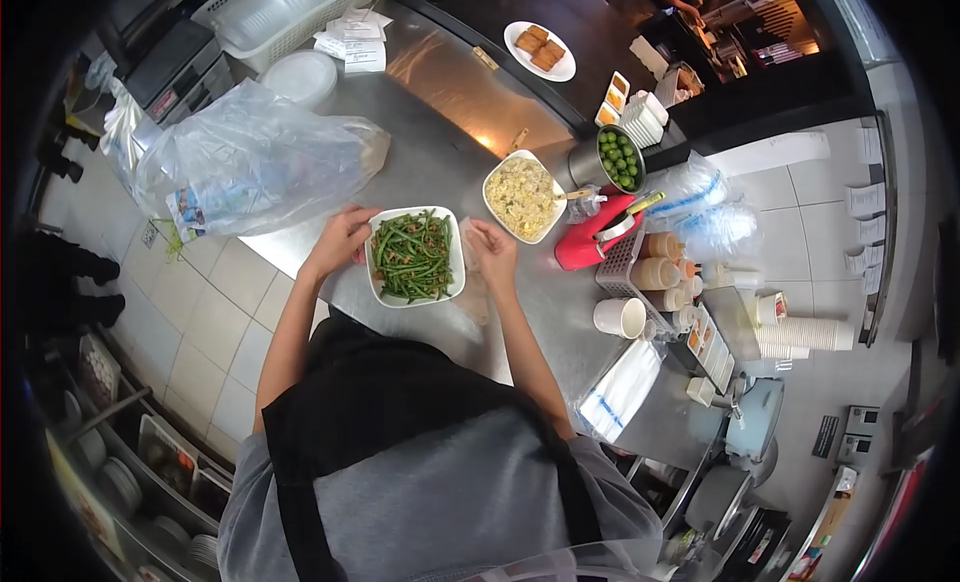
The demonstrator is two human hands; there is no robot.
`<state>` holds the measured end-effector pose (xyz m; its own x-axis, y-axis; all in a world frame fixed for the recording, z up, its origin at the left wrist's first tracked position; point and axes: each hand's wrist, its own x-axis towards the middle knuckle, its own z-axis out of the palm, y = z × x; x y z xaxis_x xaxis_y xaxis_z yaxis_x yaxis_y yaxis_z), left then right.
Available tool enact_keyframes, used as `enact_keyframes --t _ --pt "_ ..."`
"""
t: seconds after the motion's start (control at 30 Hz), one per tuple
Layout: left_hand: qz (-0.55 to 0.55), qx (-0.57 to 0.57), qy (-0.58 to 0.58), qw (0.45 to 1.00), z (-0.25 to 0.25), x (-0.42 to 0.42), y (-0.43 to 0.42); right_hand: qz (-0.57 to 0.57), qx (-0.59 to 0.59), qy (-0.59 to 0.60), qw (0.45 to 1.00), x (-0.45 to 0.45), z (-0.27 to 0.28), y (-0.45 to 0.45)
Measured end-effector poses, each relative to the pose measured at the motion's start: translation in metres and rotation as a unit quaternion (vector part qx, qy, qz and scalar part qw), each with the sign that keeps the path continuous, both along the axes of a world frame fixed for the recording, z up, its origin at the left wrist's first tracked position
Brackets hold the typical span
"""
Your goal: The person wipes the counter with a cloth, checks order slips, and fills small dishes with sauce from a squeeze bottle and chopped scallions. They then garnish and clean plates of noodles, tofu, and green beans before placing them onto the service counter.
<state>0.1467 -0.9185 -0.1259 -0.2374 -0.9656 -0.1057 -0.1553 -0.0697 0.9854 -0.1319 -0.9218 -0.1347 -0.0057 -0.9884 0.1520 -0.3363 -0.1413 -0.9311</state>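
A squarish white bowl of green beans point(413, 256) with bits of reddish-brown topping rests on the steel counter in front of me. At its left rim is my left hand point(343, 240), fingers curled against the edge and closed on it; a bit of something reddish shows below them. To the right of the bowl, my right hand point(492, 254) pinches a thin, tan, see-through sheet, perhaps a napkin point(476, 300), that hangs down beside the rim. Beyond that hand stands a white bowl of fried rice point(524, 198).
A large clear plastic bag point(260, 157) lies at the left. To the right are a pot of limes point(617, 162), a red holder point(590, 237), sauce bottles point(656, 274) and a paper cup point(620, 318). A plate of fried pieces point(540, 52) sits on the back ledge.
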Motion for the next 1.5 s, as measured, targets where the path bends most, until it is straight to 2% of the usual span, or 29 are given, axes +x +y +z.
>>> enact_keyframes --t 0.07,0.13,0.33,0.43,0.53,0.63,0.73,0.87,0.93,0.97,1.03,1.07,1.17,1.3,1.33,1.47,1.5 --pt "-0.003 0.004 0.006 1.0 -0.001 0.0 0.001 0.045 -0.103 0.139 0.984 0.001 0.01 0.003" --pt "0.01 0.004 -0.007 1.0 0.01 -0.002 0.005 0.117 -0.2 0.285 0.93 0.005 0.022 -0.001" --pt "0.042 -0.01 -0.048 0.998 0.015 -0.008 0.009 0.222 -0.223 0.464 0.828 -0.007 0.045 0.016" --pt "0.031 -0.027 -0.053 0.998 0.012 -0.006 0.006 0.283 -0.158 0.482 0.814 -0.008 0.06 0.011" --pt "0.023 -0.036 -0.053 0.998 0.012 -0.006 0.002 0.279 -0.184 0.558 0.76 0.003 0.065 0.006" --pt "0.041 -0.043 -0.064 0.996 0.012 -0.008 0.005 0.302 -0.137 0.593 0.733 0.009 0.073 0.015" --pt "0.056 -0.048 -0.076 0.994 0.01 -0.01 0.007 0.339 -0.211 0.573 0.716 0.002 0.069 0.024" --pt "0.034 -0.022 -0.091 0.995 0.019 -0.007 0.005 0.337 -0.044 0.336 0.878 -0.026 0.059 0.015" --pt "-0.029 -0.16 -0.147 0.976 0.003 -0.001 -0.011 0.303 0.072 0.168 0.935 -0.04 0.058 -0.005" --pt "-0.06 -0.227 -0.175 0.956 -0.006 0.001 -0.023 0.267 0.054 0.187 0.944 -0.04 0.057 -0.011" --pt "-0.162 -0.242 -0.19 0.938 -0.003 -0.004 -0.047 0.189 0.018 0.219 0.957 -0.036 0.055 -0.02" --pt "-0.214 -0.249 -0.198 0.924 0.001 -0.01 -0.058 0.174 -0.035 0.224 0.958 -0.034 0.042 -0.023" --pt "-0.277 -0.255 -0.21 0.902 0.003 -0.036 -0.079 0.157 -0.054 0.245 0.955 -0.009 0.041 -0.029" --pt "-0.288 -0.23 -0.24 0.898 0.012 -0.053 -0.083 0.228 -0.152 0.176 0.946 0.019 0.039 -0.026" --pt "-0.285 -0.238 -0.25 0.894 0.015 -0.054 -0.081 0.233 -0.17 0.206 0.935 0.017 0.037 -0.023" --pt "-0.274 -0.26 -0.267 0.886 0.014 -0.052 -0.078 0.272 -0.17 0.264 0.909 -0.008 0.032 -0.002" --pt "-0.272 -0.264 -0.266 0.886 0.016 -0.052 -0.077 0.288 -0.13 0.25 0.915 -0.012 0.036 0.001"
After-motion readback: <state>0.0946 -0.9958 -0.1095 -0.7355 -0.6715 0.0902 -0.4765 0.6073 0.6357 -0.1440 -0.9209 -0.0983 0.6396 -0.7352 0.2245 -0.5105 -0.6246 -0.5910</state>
